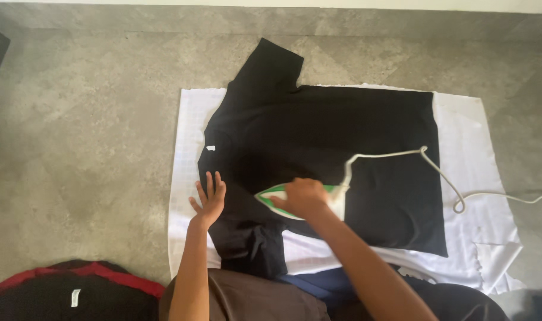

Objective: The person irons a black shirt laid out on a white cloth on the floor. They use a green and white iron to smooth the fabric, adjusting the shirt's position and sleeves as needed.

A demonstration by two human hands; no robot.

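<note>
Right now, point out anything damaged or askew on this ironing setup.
The white cloth under the black shirt looks torn and ragged at its near-right corner. The iron's cord loops loosely across the shirt.

This is looking like a home: a white cloth sheet (pixel 482 178) is lying spread over a grey mottled stone-tile floor (pixel 81 148) as an ironing pad, and a folded black-and-red garment (pixel 69 288) is waiting beside it.
</note>
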